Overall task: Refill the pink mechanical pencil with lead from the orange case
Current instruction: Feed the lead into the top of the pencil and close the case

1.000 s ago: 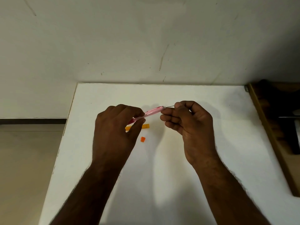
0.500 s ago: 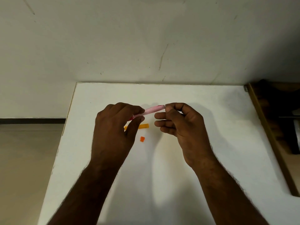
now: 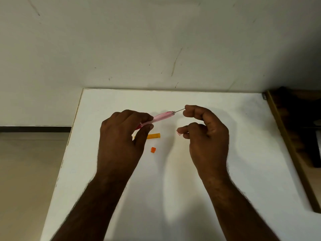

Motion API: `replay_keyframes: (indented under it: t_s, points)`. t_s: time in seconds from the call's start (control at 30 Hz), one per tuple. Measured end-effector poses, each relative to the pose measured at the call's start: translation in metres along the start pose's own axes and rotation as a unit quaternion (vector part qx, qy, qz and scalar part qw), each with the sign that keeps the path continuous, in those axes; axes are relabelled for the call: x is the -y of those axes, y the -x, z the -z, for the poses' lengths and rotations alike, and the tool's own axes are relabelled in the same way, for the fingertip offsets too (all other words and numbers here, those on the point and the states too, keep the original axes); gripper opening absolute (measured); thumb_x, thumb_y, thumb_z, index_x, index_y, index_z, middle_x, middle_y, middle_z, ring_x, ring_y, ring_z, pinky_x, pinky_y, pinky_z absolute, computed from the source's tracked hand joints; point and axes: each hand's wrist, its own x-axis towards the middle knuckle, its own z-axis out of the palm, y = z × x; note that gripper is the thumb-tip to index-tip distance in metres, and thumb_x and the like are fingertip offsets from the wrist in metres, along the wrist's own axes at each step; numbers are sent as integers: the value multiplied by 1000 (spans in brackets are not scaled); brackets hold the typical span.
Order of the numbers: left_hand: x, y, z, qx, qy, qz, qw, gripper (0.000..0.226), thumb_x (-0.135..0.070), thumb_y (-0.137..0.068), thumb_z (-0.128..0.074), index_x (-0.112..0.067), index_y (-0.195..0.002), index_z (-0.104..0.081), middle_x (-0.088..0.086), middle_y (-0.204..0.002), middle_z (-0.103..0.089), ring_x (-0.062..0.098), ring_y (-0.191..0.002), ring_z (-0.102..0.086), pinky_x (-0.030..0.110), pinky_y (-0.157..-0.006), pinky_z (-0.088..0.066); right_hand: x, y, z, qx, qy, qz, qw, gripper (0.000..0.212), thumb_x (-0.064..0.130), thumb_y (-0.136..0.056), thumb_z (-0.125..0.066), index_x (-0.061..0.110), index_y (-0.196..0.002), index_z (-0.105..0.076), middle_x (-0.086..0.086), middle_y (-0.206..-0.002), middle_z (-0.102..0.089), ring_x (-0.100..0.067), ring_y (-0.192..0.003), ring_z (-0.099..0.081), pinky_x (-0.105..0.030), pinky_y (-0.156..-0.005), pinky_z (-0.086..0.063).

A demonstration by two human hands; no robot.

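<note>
My left hand [image 3: 119, 136] grips the pink mechanical pencil [image 3: 159, 117] above the white table, its open back end pointing right. A thin dark lead [image 3: 179, 110] sticks out of that end, and my right hand [image 3: 205, 129] pinches its far tip between thumb and forefinger. The lower fingers of my right hand also hold a small pale pink piece [image 3: 178, 133], apparently the pencil's cap. The orange lead case [image 3: 153, 136] lies flat on the table just below the pencil, partly hidden by my left thumb. Its small orange cap [image 3: 153, 149] lies loose a little nearer to me.
The white table [image 3: 173, 188] stands against a scuffed pale wall. Its left edge drops to a beige floor. A dark wooden frame [image 3: 288, 145] runs along the table's right side, with dark objects beyond it.
My right hand has drawn back to the right from the pencil's end, so a length of lead shows between them again. The left hand and pencil have barely shifted.
</note>
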Motion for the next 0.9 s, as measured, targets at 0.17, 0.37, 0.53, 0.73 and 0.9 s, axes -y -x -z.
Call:
replay_keyframes:
  t_s: [0.17,0.37,0.53,0.73,0.9]
  points:
    - [-1,0,-1,3,-2,3,1000,12,-24,-91,-70,-22,-103,-73,-10,-95,-71,17,-85,-63,43,-74,-51,0,3,-1,21,19,7,1000,43,-2,-86,-50,29,-106,-73,19,-108,-75,-7,-72,-76,-41,-78,-62]
    - [0,0,-1,8,-8,4,1000,12,-24,-91,-70,-22,-102,-73,-9,-93,-71,17,-82,-62,41,-72,-50,-4,0,-1,36,25,2,999,40,-2,-87,-53,26,-107,-73,22,-108,-74,-8,-71,-76,-41,-78,-62]
    - [0,0,-1,12,-6,9,1000,12,-24,-90,-71,-23,-102,-73,-10,-94,-72,15,-83,-63,41,-75,-50,-18,-21,20,-13,119,-21,993,22,12,-92,-64,30,-101,-74,16,-99,-75,-14,-77,-76,-43,-84,-60]
    - [-1,0,-1,19,-2,10,1000,13,-24,-90,-69,-21,-101,-74,-8,-93,-72,18,-81,-65,43,-72,-51,-35,-24,32,54,336,-26,940,7,28,-92,-70,29,-96,-76,10,-94,-77,-17,-87,-72,-30,-80,-54]
    - [-1,1,-1,30,0,11,999,13,-24,-90,-69,-19,-101,-75,-7,-93,-73,20,-82,-66,45,-74,-52,-32,-16,20,91,363,31,927,12,36,-90,-73,29,-100,-76,7,-94,-73,-20,-85,-70,-37,-80,-56]
